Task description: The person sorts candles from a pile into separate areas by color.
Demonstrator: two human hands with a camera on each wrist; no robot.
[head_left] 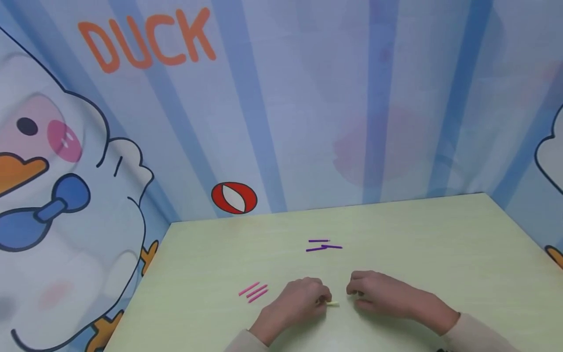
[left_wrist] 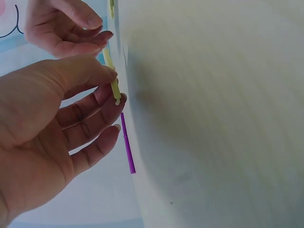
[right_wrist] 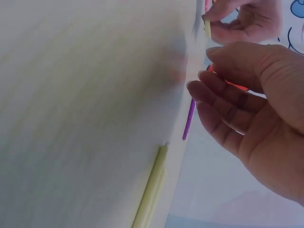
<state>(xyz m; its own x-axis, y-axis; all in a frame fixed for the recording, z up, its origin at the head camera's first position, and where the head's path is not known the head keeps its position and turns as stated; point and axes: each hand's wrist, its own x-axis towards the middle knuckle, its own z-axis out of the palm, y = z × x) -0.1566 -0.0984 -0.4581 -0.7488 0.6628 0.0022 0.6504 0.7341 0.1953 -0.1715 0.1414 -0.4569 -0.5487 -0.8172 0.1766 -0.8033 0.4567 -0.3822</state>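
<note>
Between thumb and fingertips, my left hand (head_left: 303, 300) pinches a thin pale-yellow candle (left_wrist: 115, 89) just above the table. The candle's far end sticks out toward my right hand (head_left: 383, 294). The fingers of that hand are loosely bent with nothing between them, a short gap from the candle. In the right wrist view, more yellow candles (right_wrist: 151, 190) lie side by side on the table near the right hand; in the head view that hand and arm hide them.
Several pink sticks (head_left: 257, 292) lie to the left of my left hand on the pale table (head_left: 198, 274). Farther back are purple sticks (head_left: 318, 241), two of them touching. A printed cloth backdrop (head_left: 299, 122) rises along the table's rear edge.
</note>
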